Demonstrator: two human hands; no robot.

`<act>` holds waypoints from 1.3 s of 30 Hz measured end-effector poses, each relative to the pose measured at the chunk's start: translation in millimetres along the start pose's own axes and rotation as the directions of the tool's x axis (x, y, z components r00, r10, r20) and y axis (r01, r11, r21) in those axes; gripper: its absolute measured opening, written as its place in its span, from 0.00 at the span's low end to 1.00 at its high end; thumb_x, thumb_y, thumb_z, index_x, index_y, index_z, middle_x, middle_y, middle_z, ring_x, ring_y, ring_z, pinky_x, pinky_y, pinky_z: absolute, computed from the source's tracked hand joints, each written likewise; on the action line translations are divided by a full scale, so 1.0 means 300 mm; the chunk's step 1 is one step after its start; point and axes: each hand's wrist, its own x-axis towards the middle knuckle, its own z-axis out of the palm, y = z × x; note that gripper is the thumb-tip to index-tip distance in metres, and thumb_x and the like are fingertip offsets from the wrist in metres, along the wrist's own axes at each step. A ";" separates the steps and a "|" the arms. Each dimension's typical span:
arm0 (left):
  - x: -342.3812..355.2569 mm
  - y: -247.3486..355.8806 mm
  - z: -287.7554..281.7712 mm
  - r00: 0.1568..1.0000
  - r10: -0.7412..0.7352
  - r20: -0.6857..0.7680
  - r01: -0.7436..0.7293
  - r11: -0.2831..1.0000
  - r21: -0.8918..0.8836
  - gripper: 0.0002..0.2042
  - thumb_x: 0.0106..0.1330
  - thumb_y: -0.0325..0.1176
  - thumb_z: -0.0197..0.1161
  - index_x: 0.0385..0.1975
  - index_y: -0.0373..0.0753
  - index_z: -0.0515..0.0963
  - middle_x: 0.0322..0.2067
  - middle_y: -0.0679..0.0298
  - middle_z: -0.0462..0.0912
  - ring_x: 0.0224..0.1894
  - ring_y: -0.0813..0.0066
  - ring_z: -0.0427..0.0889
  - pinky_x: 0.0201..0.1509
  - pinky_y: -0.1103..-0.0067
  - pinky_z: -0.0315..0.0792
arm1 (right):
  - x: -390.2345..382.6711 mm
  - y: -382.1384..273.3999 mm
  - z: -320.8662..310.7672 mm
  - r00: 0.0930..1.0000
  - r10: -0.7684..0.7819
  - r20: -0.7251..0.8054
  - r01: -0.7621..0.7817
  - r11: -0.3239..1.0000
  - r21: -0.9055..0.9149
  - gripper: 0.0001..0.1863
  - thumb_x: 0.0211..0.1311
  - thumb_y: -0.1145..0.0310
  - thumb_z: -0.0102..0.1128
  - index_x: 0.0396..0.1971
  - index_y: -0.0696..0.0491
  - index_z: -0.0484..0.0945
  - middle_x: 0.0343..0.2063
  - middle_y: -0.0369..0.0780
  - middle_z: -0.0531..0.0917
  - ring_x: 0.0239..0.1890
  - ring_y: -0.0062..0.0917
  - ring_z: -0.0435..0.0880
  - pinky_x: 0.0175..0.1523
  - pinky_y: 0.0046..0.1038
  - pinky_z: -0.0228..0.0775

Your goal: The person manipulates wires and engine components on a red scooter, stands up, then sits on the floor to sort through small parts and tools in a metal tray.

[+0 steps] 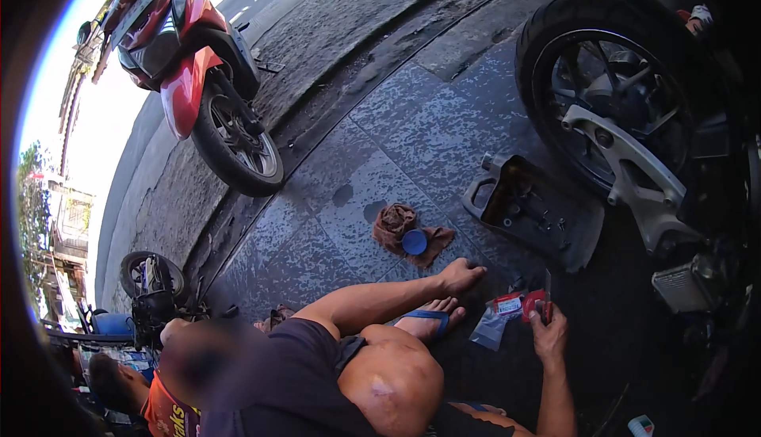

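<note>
My right hand (pixel 548 331) comes up from the lower edge. It is closed round a thin-bladed tool (pixel 548 285) with a reddish handle, whose kind I cannot make out. Close by its fingertips lie a round red piece (pixel 533 305) and a small clear plastic packet (pixel 489 330) with a red and white label (pixel 507 305). I see no left hand that I can tell as mine. A person in a dark shirt (pixel 293 381) squats at the left, and that person's hand (pixel 462 276) hangs near a blue sandal (pixel 438 322).
A cut-open dark container (pixel 583 235) holds several bolts. A brown rag (pixel 394 227) with a blue lid (pixel 414 241) lies on the tiles. A large motorcycle wheel (pixel 606 80) with a silver swingarm (pixel 626 164) stands right; a red motorcycle (pixel 186 88) stands far left. A person in orange (pixel 170 405) is behind.
</note>
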 end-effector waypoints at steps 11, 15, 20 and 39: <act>0.124 0.089 -0.696 0.800 0.046 -0.598 -0.160 0.977 -0.138 0.08 0.63 0.28 0.57 0.38 0.34 0.78 0.28 0.64 0.79 0.26 0.78 0.75 0.28 0.76 0.69 | -0.088 0.174 -0.134 0.955 0.291 -0.047 -0.295 0.951 -0.090 0.16 0.57 0.68 0.66 0.43 0.62 0.82 0.35 0.48 0.86 0.40 0.37 0.87 0.49 0.35 0.75; 0.134 0.091 -0.715 0.868 -0.019 -0.496 -0.124 0.959 -0.254 0.07 0.63 0.27 0.55 0.37 0.34 0.78 0.26 0.64 0.78 0.23 0.77 0.74 0.24 0.76 0.68 | -0.102 0.231 -0.082 0.957 0.285 -0.050 -0.289 0.953 -0.094 0.16 0.59 0.68 0.67 0.44 0.61 0.81 0.24 0.37 0.83 0.25 0.21 0.81 0.33 0.27 0.73; 0.122 0.093 -0.569 0.968 -0.169 -0.186 0.007 0.758 -0.652 0.01 0.65 0.26 0.55 0.34 0.38 0.74 0.24 0.67 0.73 0.20 0.78 0.70 0.21 0.78 0.67 | -0.074 0.176 -0.051 0.989 0.151 0.003 -0.148 0.975 -0.165 0.19 0.57 0.63 0.69 0.44 0.61 0.82 0.26 0.42 0.85 0.29 0.25 0.85 0.38 0.30 0.76; 0.701 1.349 -0.857 0.765 0.419 -0.490 -0.571 0.793 -0.212 0.27 0.63 0.50 0.69 0.41 0.24 0.81 0.38 0.49 0.87 0.42 0.54 0.84 0.47 0.65 0.76 | -0.391 0.341 -0.122 0.816 0.568 -0.108 -0.529 0.809 0.256 0.12 0.60 0.71 0.67 0.42 0.61 0.82 0.25 0.38 0.84 0.24 0.22 0.84 0.31 0.26 0.79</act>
